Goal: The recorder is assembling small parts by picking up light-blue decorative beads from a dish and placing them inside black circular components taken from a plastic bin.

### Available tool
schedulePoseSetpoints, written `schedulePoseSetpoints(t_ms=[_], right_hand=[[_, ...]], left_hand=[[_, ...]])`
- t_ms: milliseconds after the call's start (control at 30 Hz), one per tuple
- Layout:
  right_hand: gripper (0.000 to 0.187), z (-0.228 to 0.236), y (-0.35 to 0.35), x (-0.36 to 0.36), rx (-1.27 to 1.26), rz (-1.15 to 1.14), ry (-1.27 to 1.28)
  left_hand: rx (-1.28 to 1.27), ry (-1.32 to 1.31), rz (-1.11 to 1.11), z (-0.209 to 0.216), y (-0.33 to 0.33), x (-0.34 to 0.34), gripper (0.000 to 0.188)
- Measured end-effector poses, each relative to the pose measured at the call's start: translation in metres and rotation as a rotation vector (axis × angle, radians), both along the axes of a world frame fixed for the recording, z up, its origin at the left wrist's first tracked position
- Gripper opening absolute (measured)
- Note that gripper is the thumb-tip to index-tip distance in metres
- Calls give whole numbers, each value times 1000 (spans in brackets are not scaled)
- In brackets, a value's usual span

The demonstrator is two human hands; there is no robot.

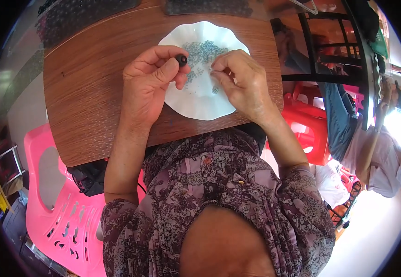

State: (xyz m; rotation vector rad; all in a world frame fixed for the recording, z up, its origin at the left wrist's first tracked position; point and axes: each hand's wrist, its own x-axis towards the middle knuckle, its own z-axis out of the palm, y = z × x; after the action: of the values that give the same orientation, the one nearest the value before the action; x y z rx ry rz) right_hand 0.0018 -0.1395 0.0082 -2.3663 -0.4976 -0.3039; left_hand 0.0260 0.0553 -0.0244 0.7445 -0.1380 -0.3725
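Blouse (233, 180), lower centre | plate (201, 107), upper centre: bluish-grey bits (199, 51) | left hand (147, 81) pinches black piece (181, 59) | right hand (247, 83) half-curled, hold unclear

A pink plastic chair (43, 221) stands left of the wooden counter (85, 101); right of it are a red stool (319, 138) and white bag (330, 185)

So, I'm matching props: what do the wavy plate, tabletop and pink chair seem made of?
Wavy plate: glossy white, ceramic or melamine by its smooth sheen. Tabletop: satin brown, wood or laminate, from its grain. Pink chair: probably moulded plastic, slightly glossy, its slotted shell one colour.
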Motion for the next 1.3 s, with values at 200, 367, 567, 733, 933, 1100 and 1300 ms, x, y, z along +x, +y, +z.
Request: schedulePoseSetpoints(t_ms=[200,367,567,733,933,1100,1300], right_hand=[[18,15,5,-6,160,-2,-28],[16,29,6,-10,292,10,-35],[15,41,10,-18,385,13,-1],[11,39,13,-16,322,33,-12],[11,45,13,-10,284,6,36],[14,52,14,-6,440,-180,445],[11,60,1,1,843,-91,811]], left_hand=[[60,-39,15,3,-5,-2,18],[71,-44,-8,7,-10,-5,19],[12,46,-53,14,-19,-14,18],[10,-3,-20,12,-25,-18,18],[151,-81,46,19,-28,-15,17],[239,-39,1,19,-27,-16,15],[-47,53,-147,24,-36,-18,15]])
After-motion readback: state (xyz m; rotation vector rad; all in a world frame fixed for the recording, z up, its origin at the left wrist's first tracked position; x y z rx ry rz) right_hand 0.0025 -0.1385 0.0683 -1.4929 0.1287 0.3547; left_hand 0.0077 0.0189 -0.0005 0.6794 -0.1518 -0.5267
